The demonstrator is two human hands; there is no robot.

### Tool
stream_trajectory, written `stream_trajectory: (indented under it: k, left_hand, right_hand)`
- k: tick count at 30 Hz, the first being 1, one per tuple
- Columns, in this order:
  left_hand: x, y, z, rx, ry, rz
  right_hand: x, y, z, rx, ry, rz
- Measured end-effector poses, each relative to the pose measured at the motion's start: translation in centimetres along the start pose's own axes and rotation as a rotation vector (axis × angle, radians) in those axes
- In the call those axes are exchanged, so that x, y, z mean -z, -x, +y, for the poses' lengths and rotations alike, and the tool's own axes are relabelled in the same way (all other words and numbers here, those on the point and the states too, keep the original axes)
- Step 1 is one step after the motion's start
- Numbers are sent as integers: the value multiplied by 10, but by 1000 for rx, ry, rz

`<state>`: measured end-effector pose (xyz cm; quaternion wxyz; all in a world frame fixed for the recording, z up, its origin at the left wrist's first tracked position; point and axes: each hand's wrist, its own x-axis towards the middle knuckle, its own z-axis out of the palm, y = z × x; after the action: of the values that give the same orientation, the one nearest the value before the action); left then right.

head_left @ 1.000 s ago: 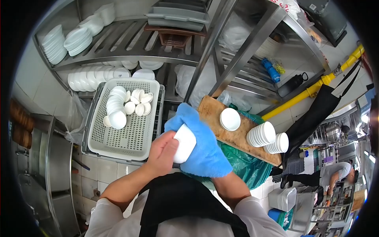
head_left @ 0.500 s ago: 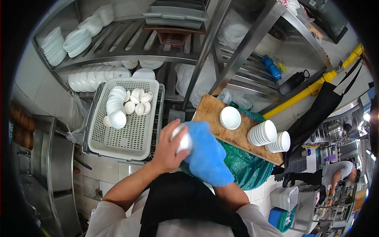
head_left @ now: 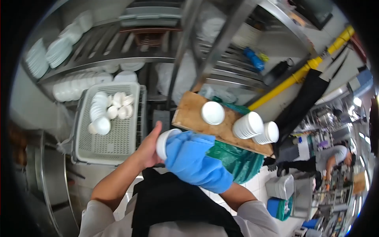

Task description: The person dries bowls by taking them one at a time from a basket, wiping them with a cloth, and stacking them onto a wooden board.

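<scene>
White bowl (head_left: 161, 145) between left hand (head_left: 147, 150) and blue cloth (head_left: 193, 160)

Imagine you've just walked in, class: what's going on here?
A person's left grip holds a white bowl; the right grip, hidden under a blue cloth, has the cloth against the bowl. More bowls, some stacked, sit on a wooden board to the right. White crockery lies in a perforated basket on the left.
</scene>
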<state>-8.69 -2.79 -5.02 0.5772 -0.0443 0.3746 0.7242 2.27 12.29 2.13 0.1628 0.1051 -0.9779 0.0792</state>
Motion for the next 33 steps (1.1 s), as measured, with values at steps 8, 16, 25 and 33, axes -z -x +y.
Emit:
stream_trajectory:
  k: [8, 16, 25, 33]
  left_hand:
    - [2, 17, -20, -1, -341, -61]
    - [16, 14, -35, -55, -314, 39]
    - [18, 21, -41, -90, -332, 129]
    - [117, 37, -26, -387, -790, 576]
  right_hand:
    - [83, 29, 60, -315, -53, 11]
    - [117, 58, 153, -713, -51, 315]
    - [88, 61, 161, -806, -336, 388]
    - [129, 19, 114, -801, -928, 724]
